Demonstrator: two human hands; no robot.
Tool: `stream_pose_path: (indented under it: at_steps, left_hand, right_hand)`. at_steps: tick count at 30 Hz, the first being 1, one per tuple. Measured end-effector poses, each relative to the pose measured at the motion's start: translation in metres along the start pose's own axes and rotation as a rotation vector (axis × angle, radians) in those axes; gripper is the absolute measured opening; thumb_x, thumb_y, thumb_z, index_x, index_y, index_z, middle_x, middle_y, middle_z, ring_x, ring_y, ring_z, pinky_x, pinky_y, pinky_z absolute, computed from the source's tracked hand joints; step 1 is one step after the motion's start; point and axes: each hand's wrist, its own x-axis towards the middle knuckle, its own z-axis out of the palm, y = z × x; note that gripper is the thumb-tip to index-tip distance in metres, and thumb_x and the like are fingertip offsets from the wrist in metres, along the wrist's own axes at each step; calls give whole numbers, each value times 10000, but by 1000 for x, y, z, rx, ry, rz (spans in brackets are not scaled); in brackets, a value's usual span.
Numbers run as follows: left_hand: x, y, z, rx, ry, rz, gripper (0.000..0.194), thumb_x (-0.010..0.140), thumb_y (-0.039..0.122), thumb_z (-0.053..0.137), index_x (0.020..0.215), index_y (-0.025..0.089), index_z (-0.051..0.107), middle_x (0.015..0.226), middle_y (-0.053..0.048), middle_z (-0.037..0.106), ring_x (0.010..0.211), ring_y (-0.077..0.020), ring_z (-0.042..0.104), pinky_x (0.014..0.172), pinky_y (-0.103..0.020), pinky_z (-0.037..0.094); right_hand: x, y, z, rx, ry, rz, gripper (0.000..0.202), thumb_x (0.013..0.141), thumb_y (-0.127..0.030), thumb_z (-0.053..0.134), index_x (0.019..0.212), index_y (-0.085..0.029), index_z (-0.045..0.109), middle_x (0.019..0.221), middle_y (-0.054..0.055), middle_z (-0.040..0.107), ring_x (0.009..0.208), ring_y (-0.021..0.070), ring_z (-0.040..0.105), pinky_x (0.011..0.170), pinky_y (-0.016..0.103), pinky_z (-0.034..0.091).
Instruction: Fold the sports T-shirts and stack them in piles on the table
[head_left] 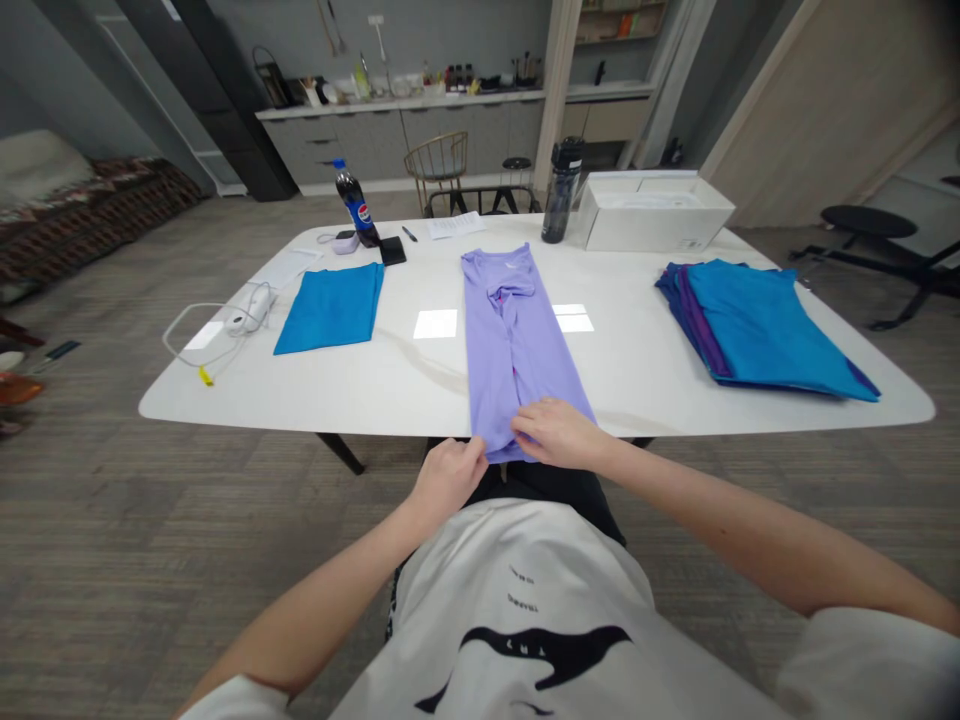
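A lavender shirt point(517, 340) lies lengthwise on the white table point(420, 390), its sides folded inward into a long strip. Its near end hangs slightly over the front edge. My left hand point(452, 472) is closed on the lower left corner of the shirt. Just to the right, my right hand point(561, 433) has its fingers curled onto the cloth near the hem; its fingertips are pressed together on the fabric. A folded blue cloth point(334, 308) rests flat to the left. On the right is a pile of folded blue and purple clothes point(780, 325).
Along the far side stand a cola bottle point(357, 205), a dark water bottle point(562, 190) and a white box point(652, 212). A black wallet-like item point(392, 250) and papers point(456, 225) lie there too. A white power strip point(251, 308) with cables sits at left.
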Motion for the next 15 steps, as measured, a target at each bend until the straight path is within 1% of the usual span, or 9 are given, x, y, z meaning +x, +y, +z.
stream_pose_path:
  at_steps: [3, 4, 6, 7, 9, 11, 12, 14, 15]
  left_hand:
    - [-11, 6, -5, -82, -103, 5, 102, 933, 143, 514, 971, 213, 578, 712, -4, 655, 648, -202, 615, 652, -319, 431]
    - [-13, 6, -8, -123, -123, 26, 94, 927, 157, 533, 984, 215, 579, 755, -6, 672, 664, -200, 621, 672, -326, 447]
    - [-14, 0, -13, -201, -116, 86, 103, 921, 168, 553, 1006, 212, 592, 879, -29, 700, 768, -208, 648, 752, -350, 484]
    - [-12, -5, -14, -225, -98, 129, 145, 918, 146, 547, 1035, 208, 605, 954, -46, 706, 850, -217, 657, 807, -364, 498]
    - [-6, -19, -13, -237, -55, 239, 322, 893, 49, 501, 1150, 200, 625, 1126, -81, 698, 1048, -235, 646, 939, -393, 503]
    - [2, -37, -6, -221, -19, 359, 531, 847, -44, 444, 1289, 201, 607, 1312, -97, 652, 1247, -247, 581, 1073, -427, 469]
    - [7, -45, -1, -214, -15, 414, 604, 830, -66, 428, 1345, 205, 590, 1386, -93, 621, 1328, -248, 535, 1127, -440, 443]
    - [16, -59, 7, -214, -33, 505, 671, 820, -77, 418, 1408, 210, 565, 1477, -79, 572, 1427, -242, 457, 1193, -445, 400]
    - [20, -63, 10, -219, -52, 539, 668, 829, -69, 420, 1419, 209, 564, 1494, -76, 562, 1441, -240, 446, 1208, -442, 388]
  right_hand:
    - [-4, 0, 4, 59, -24, -13, 130, 997, -249, 541, 958, -189, 650, 896, 65, 686, 811, 197, 602, 768, 311, 352]
    - [-6, 1, 6, 82, -38, -19, 122, 992, -241, 547, 957, -191, 653, 895, 61, 687, 814, 196, 607, 767, 307, 359]
    - [-11, 2, 10, 119, -65, -33, 112, 979, -234, 565, 940, -196, 663, 890, 51, 686, 813, 193, 613, 760, 302, 368]
    - [-14, 3, 12, 129, -72, -35, 113, 975, -231, 568, 937, -199, 670, 891, 48, 685, 814, 192, 615, 760, 302, 373]
    - [-21, 7, 13, 138, -65, -25, 124, 968, -211, 562, 960, -202, 686, 905, 48, 683, 833, 195, 619, 775, 307, 383]
    - [-30, 15, 10, 134, -45, 0, 173, 943, -152, 546, 1001, -203, 701, 934, 56, 679, 865, 202, 621, 806, 318, 392]
    - [-35, 21, 8, 132, -35, 16, 214, 919, -115, 538, 1014, -204, 708, 957, 62, 677, 884, 207, 622, 823, 325, 396]
    - [-48, 38, 3, 139, -24, 46, 296, 861, -53, 527, 1010, -210, 728, 1015, 74, 673, 927, 215, 625, 853, 337, 407]
    - [-54, 48, 0, 148, -26, 60, 332, 838, -32, 520, 1007, -217, 738, 1050, 78, 672, 956, 220, 625, 866, 342, 413]
